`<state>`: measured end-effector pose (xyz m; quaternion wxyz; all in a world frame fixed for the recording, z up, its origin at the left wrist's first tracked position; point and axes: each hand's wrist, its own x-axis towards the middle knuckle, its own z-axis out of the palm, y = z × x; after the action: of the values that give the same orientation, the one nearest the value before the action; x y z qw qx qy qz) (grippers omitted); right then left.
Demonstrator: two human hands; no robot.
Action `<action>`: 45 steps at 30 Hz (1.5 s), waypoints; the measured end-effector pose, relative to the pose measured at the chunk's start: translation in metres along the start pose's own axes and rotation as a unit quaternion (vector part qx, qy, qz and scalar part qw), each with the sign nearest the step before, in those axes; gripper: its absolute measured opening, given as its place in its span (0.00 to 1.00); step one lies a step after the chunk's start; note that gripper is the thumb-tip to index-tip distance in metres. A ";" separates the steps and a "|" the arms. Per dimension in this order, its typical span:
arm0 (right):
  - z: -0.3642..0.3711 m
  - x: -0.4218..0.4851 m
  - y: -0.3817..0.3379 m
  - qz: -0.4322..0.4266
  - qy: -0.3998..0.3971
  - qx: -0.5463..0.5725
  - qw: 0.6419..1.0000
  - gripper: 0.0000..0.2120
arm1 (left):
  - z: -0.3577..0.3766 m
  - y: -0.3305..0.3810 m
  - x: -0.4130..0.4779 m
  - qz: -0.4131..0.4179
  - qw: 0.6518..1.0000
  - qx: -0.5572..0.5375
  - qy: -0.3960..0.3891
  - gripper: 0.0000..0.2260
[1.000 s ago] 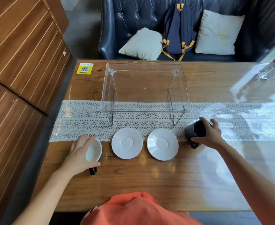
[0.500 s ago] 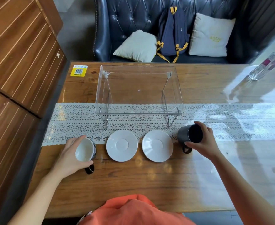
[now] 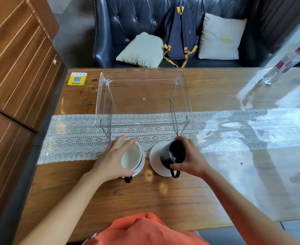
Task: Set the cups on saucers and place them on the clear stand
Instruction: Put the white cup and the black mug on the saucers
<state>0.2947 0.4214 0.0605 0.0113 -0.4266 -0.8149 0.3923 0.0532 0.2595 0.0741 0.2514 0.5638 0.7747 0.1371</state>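
Nearest me, both cup handles point back toward my body, so each cup's handle line runs near to far, the same way the coming move should go. My left hand (image 3: pixel 110 161) is wrapped around the white cup (image 3: pixel 132 156) from its left side, fingers (image 3: pixel 126 141) curled over the far rim and thumb on the near edge. That cup sits over the left saucer (image 3: pixel 140 167); I cannot tell whether it rests fully on it or hangs just above. My right hand (image 3: pixel 191 159) grips the black cup (image 3: pixel 172 154) from its right side, thumb low by the handle, fingers at the far rim. This cup leans left over the right saucer (image 3: pixel 154 160) and looks not yet settled flat.

The two pairs lie just beside each other on the table (image 3: pixel 163 195), at the near edge of the lace runner (image 3: pixel 75 138). Straight beyond them stands the clear stand (image 3: pixel 144 99), its front legs just past my fingertips and its top raised above cup height. So the stand lies directly ahead and up from both hands, neither one nearer. I judge each cup must first sit level, then my fingers must shift down to the saucers before lifting forward onto the top.
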 end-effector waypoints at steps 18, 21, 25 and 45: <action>0.019 0.009 -0.013 0.017 -0.033 -0.080 0.996 0.43 | 0.026 -0.004 0.016 -0.005 0.997 0.075 -0.034 0.46; 0.025 0.009 -0.012 0.017 -0.027 -0.095 0.995 0.43 | 0.027 -0.004 0.017 -0.007 0.996 0.077 -0.033 0.46; 0.031 0.009 -0.008 0.020 -0.015 -0.120 0.992 0.45 | 0.027 -0.007 0.017 -0.016 0.997 0.067 -0.028 0.45; 0.036 0.004 -0.011 0.024 0.022 -0.122 0.992 0.44 | 0.031 -0.010 0.017 -0.044 0.997 0.065 -0.021 0.45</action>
<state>0.2718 0.3981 0.0420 -0.0324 -0.4524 -0.8458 0.2809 0.0580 0.2694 0.0392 0.2361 0.5474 0.8004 0.0636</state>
